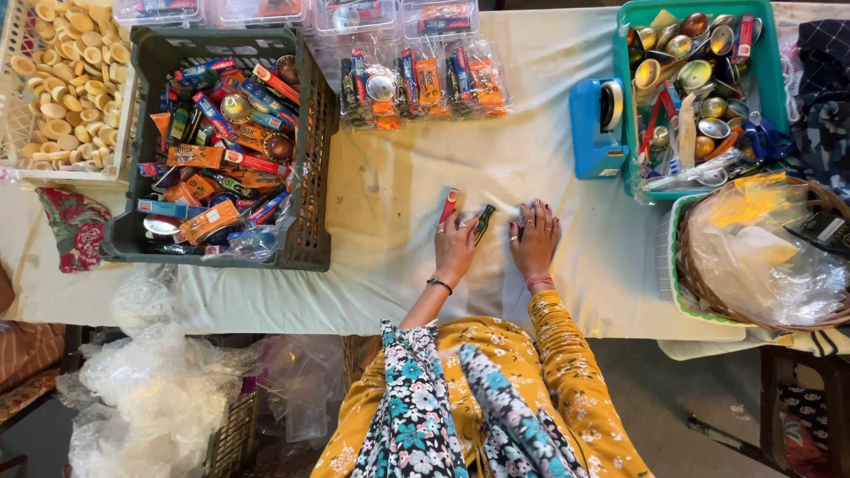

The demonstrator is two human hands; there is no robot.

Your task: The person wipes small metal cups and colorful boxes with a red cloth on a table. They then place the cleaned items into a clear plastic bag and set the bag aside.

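I see my left hand (454, 243) flat on the cloth-covered table (390, 195), fingers spread, a red packet (449, 205) at its fingertips and a dark green packet (484, 221) just right. My right hand (534, 237) rests flat beside, fingers narrow, gripping nothing.

Two hands (454, 243) (534, 235), two crates (142, 232) (777, 84) (both full)

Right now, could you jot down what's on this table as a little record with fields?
Surface: table with pale cloth
Left hand: flat on the cloth, touching a small red packet
Right hand: flat on the cloth
Between hands: small dark green packet
Left side: dark crate of mixed packets; white basket of pale round pieces
Right side: blue tape dispenser; green tray of metal cups
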